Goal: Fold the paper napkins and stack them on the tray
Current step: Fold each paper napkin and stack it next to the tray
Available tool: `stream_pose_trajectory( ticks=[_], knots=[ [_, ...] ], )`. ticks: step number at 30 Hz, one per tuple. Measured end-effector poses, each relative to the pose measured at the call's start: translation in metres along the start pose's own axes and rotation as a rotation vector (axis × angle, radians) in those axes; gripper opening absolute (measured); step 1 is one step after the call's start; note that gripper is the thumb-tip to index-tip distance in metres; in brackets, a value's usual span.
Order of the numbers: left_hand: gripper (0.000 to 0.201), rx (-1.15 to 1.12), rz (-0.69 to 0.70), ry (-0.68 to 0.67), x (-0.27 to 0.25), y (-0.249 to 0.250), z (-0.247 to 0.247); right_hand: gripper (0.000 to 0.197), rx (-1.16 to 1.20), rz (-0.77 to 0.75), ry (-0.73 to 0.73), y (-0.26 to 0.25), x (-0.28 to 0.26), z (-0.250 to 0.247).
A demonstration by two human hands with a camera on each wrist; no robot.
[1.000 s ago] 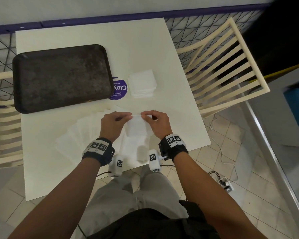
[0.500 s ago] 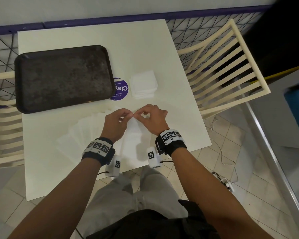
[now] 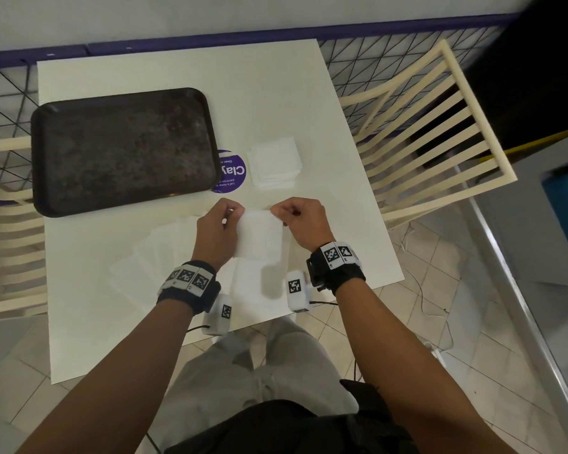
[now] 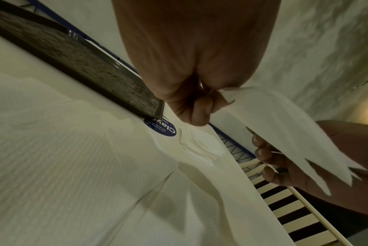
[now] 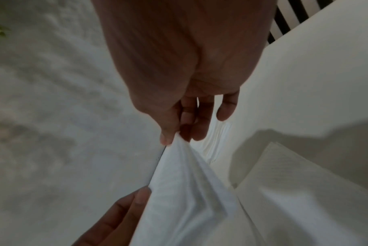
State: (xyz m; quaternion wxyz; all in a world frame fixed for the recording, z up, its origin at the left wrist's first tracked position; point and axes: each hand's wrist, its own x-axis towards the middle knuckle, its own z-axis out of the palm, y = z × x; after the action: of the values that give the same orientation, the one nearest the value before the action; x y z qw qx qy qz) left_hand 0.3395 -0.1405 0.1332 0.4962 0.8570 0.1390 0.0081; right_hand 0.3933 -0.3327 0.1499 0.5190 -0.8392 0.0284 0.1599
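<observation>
Thin embossed paper napkin (image 3: pixel 259 234), mottled matt tray (image 3: pixel 122 149)

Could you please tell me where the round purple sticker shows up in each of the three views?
Head: purple sticker at centre, between tray and folded napkin stack.
Left wrist: sticker at centre, at the tray's corner.
Right wrist: not in view.
Shared landmark: the folded napkin stack.

A round purple sticker (image 3: pixel 231 172) on the table (image 3: pixel 309 103) reads "Clay" (smaller lines below are unreadable).
</observation>
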Motion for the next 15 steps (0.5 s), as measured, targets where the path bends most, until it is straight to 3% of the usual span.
stream_pose_trajectory(
  ticks=[3,6,11,15],
  knots=[
    [0.011,-0.024,-0.022,0.029,0.002,-0.001,0.002,0.012,0.079,0.075,0.015,0.000,-0.001,0.002],
    [0.013,-0.023,-0.050,0.043,0.004,-0.003,0.001,0.030,0.026,0.158,-0.070,0.003,-0.004,0.007],
    [0.019,-0.057,-0.104,0.062,0.010,-0.001,0.006,0.018,-0.114,0.154,-0.111,0.007,-0.001,0.011],
    [0.027,-0.137,-0.219,0.035,0.015,-0.001,0.009,0.013,-0.154,0.127,-0.036,-0.003,0.026,0.000]
  ],
)
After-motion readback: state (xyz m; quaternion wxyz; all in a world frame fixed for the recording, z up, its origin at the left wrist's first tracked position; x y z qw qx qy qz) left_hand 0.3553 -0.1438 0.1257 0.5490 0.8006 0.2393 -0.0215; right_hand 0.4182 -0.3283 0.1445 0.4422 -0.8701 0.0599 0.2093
